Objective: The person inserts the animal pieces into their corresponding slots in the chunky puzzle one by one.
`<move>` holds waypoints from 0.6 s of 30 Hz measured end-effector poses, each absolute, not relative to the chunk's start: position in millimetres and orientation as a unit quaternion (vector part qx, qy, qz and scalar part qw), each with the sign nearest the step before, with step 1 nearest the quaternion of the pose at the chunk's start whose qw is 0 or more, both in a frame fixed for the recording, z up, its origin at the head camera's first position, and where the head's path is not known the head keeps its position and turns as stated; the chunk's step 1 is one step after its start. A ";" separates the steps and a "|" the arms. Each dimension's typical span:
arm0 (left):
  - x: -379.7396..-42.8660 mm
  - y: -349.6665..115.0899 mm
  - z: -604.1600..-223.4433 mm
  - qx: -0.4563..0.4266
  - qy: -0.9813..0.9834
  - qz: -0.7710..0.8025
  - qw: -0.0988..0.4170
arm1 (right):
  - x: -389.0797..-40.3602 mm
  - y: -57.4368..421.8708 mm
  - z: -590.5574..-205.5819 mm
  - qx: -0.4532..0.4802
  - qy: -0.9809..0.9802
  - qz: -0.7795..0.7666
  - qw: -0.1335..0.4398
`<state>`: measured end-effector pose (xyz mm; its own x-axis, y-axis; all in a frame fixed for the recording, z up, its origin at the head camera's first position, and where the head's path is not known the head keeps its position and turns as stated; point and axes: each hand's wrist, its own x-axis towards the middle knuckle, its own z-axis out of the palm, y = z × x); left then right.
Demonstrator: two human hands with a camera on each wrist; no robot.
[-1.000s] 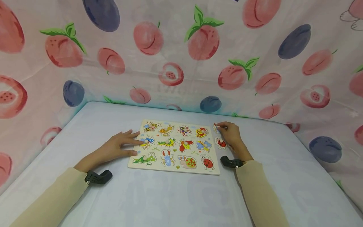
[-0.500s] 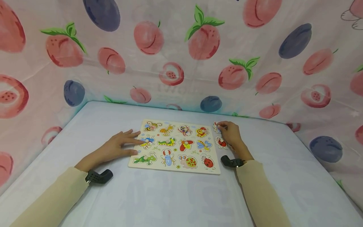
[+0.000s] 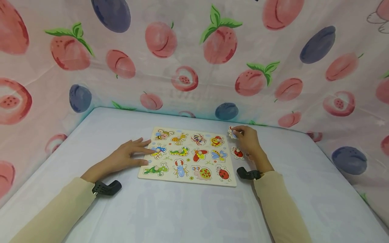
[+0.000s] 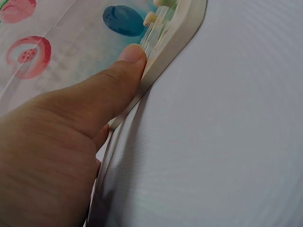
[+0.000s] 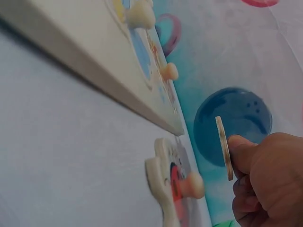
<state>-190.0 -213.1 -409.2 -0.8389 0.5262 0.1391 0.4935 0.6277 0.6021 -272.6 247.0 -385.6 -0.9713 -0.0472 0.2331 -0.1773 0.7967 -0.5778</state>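
In the head view, my right hand pinches a small wooden puzzle piece with blue and red on it, beyond the board's far right corner. Its thin edge shows in the right wrist view, raised above the table. My left hand lies with spread fingers on the left side of the wooden insect puzzle board. Its thumb rests along the board's edge in the left wrist view. A ladybug piece with a round knob lies right of the board, near my right wrist.
Another piece is mostly hidden behind my right wrist. Knobbed insects such as the grasshopper and caterpillar sit in the board. A white-covered table meets a fruit-print cloth at the back and sides.
My right hand has risen slightly, lifting the pinched piece upward from the table. The left hand and the board have stayed in place.
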 end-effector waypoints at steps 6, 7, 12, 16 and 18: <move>-190.7 -214.0 -409.8 0.283 0.902 0.326 0.027 | -270.1 237.3 -372.6 0.093 -0.940 0.303 0.129; -190.7 -214.0 -409.5 0.282 0.902 0.327 0.029 | -269.2 235.2 -370.0 0.096 -0.939 0.304 0.131; -191.2 -214.1 -410.0 0.283 0.902 0.325 0.029 | -264.7 224.6 -359.7 0.111 -0.932 0.320 0.128; -191.2 -213.8 -410.6 0.285 0.902 0.325 0.027 | -261.2 215.8 -352.1 0.122 -0.929 0.325 0.127; -191.1 -213.8 -410.5 0.286 0.901 0.324 0.026 | -259.0 212.2 -349.0 0.125 -0.929 0.326 0.125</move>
